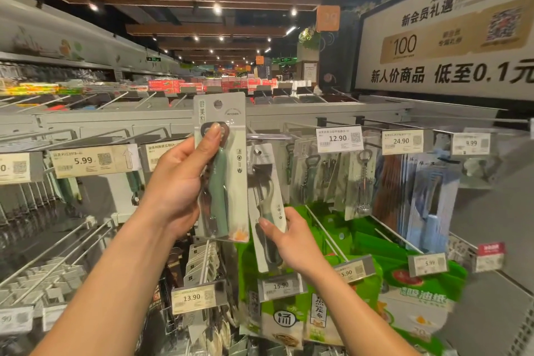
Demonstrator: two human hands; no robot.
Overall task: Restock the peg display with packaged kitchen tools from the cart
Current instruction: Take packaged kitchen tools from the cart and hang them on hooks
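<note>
My left hand (176, 182) grips a carded kitchen tool with a green handle (222, 170), holding it upright in front of the peg display; its hang hole is near the top. My right hand (289, 240) pinches the lower end of a second carded tool (265, 196), whose top hangs on a metal peg (268, 136). The second pack tilts slightly and sits just right of the first. No cart is in view.
Price tags (339, 139) front the pegs. Corkscrews and openers (361, 179) hang to the right, green bags (404, 272) below. Bare pegs (57, 254) jut out lower left. A large store sign (448, 46) stands upper right.
</note>
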